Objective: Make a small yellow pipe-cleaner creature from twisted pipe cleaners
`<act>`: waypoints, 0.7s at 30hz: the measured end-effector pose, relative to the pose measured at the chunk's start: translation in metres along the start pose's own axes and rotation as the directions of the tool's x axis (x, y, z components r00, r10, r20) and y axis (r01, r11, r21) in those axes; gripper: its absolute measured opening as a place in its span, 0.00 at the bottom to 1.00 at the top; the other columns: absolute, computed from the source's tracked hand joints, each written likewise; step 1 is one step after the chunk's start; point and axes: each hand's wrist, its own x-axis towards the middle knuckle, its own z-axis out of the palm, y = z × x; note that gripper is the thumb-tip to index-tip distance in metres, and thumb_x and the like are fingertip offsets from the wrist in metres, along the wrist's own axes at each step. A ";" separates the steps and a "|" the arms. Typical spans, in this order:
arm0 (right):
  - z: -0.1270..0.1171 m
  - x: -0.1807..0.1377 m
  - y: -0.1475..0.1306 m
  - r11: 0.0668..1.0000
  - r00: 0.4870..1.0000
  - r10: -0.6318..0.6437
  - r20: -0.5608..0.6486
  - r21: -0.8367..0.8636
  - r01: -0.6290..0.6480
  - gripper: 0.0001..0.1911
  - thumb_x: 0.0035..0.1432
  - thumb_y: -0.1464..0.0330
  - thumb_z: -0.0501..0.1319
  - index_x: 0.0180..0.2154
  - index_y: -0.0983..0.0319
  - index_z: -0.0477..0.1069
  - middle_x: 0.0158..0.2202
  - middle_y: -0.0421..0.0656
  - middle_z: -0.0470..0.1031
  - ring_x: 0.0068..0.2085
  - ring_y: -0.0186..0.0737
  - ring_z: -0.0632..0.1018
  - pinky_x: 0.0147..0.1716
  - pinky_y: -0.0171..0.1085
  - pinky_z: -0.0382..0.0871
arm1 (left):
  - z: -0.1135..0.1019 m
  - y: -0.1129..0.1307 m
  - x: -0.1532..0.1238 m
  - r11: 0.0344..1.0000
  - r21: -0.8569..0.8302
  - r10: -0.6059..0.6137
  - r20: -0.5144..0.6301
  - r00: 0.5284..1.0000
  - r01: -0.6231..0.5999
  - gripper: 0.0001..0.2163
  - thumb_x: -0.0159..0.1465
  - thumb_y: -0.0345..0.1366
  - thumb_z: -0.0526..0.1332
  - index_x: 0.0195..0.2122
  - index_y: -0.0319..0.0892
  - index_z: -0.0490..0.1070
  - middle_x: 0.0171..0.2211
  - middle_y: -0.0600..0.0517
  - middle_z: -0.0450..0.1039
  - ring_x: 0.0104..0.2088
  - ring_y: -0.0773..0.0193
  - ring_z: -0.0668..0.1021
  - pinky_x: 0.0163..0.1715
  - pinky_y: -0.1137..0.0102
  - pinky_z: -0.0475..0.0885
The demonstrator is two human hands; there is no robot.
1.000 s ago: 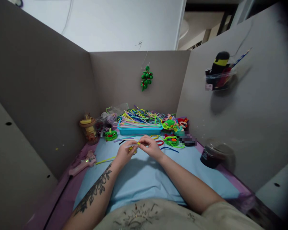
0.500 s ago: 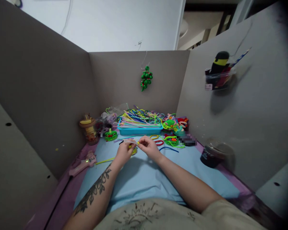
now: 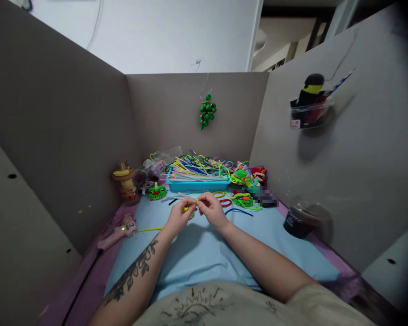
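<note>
My left hand [image 3: 179,216] is closed in a pinch on a yellow pipe cleaner [image 3: 151,229], whose straight length sticks out to the left past my wrist. A bent yellow part shows at the left fingers. Fingertips almost touching it, my right hand [image 3: 211,211] pinches the same piece at its other end; the exact grip is hidden by the fingers. Just beyond lie scissors with one yellow and one red handle loop [image 3: 225,202]. A blue pipe cleaner [image 3: 240,211] rests to the right of my right hand.
Behind my hands, a blue tray [image 3: 199,186] holds many coloured pipe cleaners. A green pipe-cleaner figure [image 3: 157,192] and a cup [image 3: 125,184] stand at left, near a pink glue gun [image 3: 119,233]. More figures [image 3: 242,198] and a dark tub [image 3: 301,219] are at right. Grey panels enclose the table.
Both hands have shifted slightly right and closer together at the fingertips. The yellow pipe cleaner's left end has moved a little right with them.
</note>
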 end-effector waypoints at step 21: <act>-0.021 0.013 0.015 0.997 0.993 0.073 -0.090 0.025 -0.071 0.10 0.55 0.61 0.57 0.31 0.62 0.69 0.23 0.37 0.65 0.23 0.32 0.66 0.23 0.32 0.61 | -0.007 -0.015 -0.001 0.887 0.452 0.138 -0.060 0.989 -0.097 0.11 0.59 0.35 0.58 0.43 0.43 0.71 0.41 0.48 0.74 0.41 0.59 0.75 0.42 0.66 0.68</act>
